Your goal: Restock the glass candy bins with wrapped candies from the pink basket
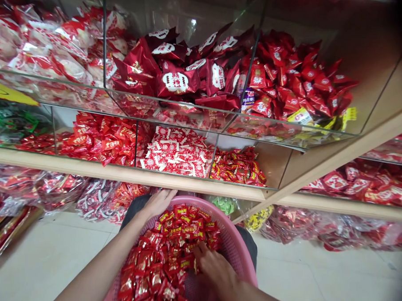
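Basket, one, pink plastic with perforated wall (243, 255): set between the person's dark-trousered knees. Contents: red-wrapped sweets (178, 231) with gold and yellow markings, heaped along the left and far sides; a bare patch of the basket's bottom shows at the near right.

Left hand (161, 201): at the far left rim, fingers extended, the sweets lying below and to the right of its grip. Whether the fingers curl about the rim cannot be told.

Right hand (214, 265): inside the basket, right of centre, fingers bent down and close together. Sweets lie beneath and beyond the grip, and to its left, touching the fingertips; whether any piece is held cannot be told.

Shelving beyond, with clear dividers. Upper tier: dark red packets (176, 83) at centre, smaller red packets (284, 76) at right. Lower tier: red-and-white packets (179, 151) at centre, red-and-yellow packets (238, 166) beside them.

Floor (289, 279): pale tile, filled clear bags lying beneath the shelving.
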A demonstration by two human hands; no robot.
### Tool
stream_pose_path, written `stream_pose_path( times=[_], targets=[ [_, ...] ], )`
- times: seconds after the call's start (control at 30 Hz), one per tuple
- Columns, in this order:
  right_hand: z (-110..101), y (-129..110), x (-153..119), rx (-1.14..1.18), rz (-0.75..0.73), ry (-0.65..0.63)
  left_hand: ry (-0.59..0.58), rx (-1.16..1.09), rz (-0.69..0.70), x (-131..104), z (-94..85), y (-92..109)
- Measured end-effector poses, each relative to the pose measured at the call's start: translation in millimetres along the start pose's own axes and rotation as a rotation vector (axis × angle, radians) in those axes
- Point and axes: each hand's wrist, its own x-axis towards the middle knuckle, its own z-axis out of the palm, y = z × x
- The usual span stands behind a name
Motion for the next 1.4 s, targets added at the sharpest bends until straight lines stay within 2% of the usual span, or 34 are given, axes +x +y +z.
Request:
stream_pose_path(
  times=[0.37,0.5,0.7,0.87,1.03,1.13,1.4],
  targets=[
    [-14,8,4,-0.075,0.045,-0.007,0.018,0.024,0.032,1,1.1,-1],
    [-11,7,2,-0.136,0.106,-0.027,0.012,0.027,0.030,0,0.6,0],
    [-11,7,1,-0.153,0.053,-0.007,0.014,0.029,0.039,0,0.6,1],
    [-14,11,4,-0.132,0.120,-0.049,0.013,0.032,0.040,1,1.3,-1],
    [-13,18,4,-0.035,0.057,-0.078,0.009,0.040,0.059,2,2.2,-3],
    [-16,19,4,-0.007,0.069,-0.108,0.004,0.039,0.066,1,2.1,-3],
    [-23,15,6,-0.073,0.072,-0.104,0.006,0.045,0.046,-1,0.9,1]
  ],
)
